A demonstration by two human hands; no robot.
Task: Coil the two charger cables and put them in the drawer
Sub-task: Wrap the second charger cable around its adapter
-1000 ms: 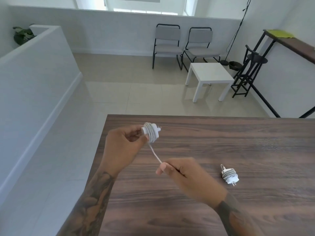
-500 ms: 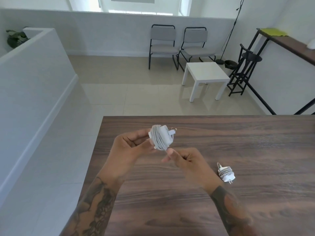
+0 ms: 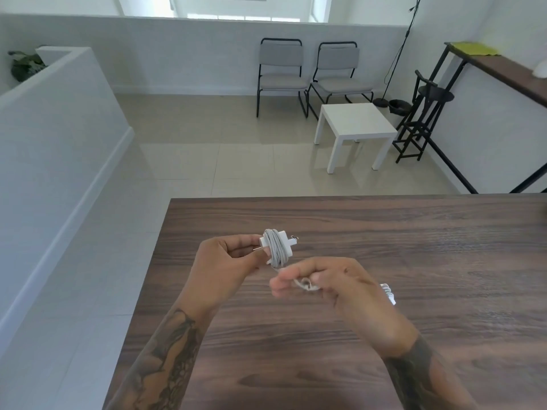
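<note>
Left hand (image 3: pixel 225 261): fingers clamped on white charger block wound with grey cable (image 3: pixel 276 251)
Right hand (image 3: pixel 331 284): blurred, fingers pinching cable's loose end (image 3: pixel 306 284)

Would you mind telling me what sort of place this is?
Probably an office lounge or waiting area: two grey padded chairs with black metal frames against a wall, a small white square side table, and a dark wood-grain table.

Above the wooden table (image 3: pixel 414 261), the left hand (image 3: pixel 225 261) is gripping a cable-wrapped charger (image 3: pixel 276 251) while the right hand (image 3: pixel 331 284) is pinching its loose cable end (image 3: pixel 305 284); a 2nd coiled charger (image 3: pixel 388 292) is lying just behind.
</note>
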